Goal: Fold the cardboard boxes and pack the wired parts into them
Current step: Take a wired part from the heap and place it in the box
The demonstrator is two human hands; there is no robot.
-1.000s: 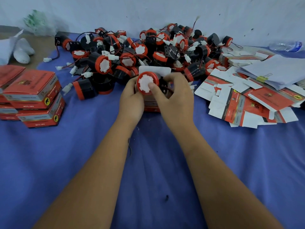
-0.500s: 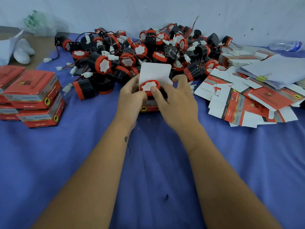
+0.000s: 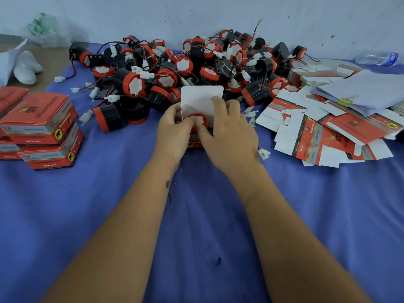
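- Cardboard box (image 3: 197, 143), red with a small black animal mark on its near face, sits on the blue cloth (image 3: 109, 215) at the middle of the view, between both hands and just in front of the heap of parts.
- Its white lid flap (image 3: 200, 98) stands upright at the far side, open.
- One wired part (image 3: 196, 119), red-rimmed with a white centre, sits low in the box mouth, only its top face showing.
- Left hand (image 3: 175, 130) grips the left side of the box, fingers curled round it, thumb lying on the red rim of the part.
- Right hand (image 3: 229, 136) holds the right side of the box; its thumb presses on the white centre of the part, and its fingers curl over the flap's right edge.
- Heap of wired parts (image 3: 185, 66), black bodies with red caps, red and black leads and white plugs, lies behind the box against the wall (image 3: 218, 14).
- Packed boxes (image 3: 43, 127), closed and stacked, stand at the left, well apart from the hands.
- Flat unfolded cartons (image 3: 323, 136) lie fanned out at the right, near the right hand but not touching it.
- A sheaf of white paper (image 3: 367, 90) with a yellow binder clip (image 3: 346, 101) rests on top of the cartons.
- A loose white plug (image 3: 263, 153) lies on the cloth just beside the right wrist.
- A clear plastic bottle (image 3: 378, 58) lies on its side at the far right by the wall.
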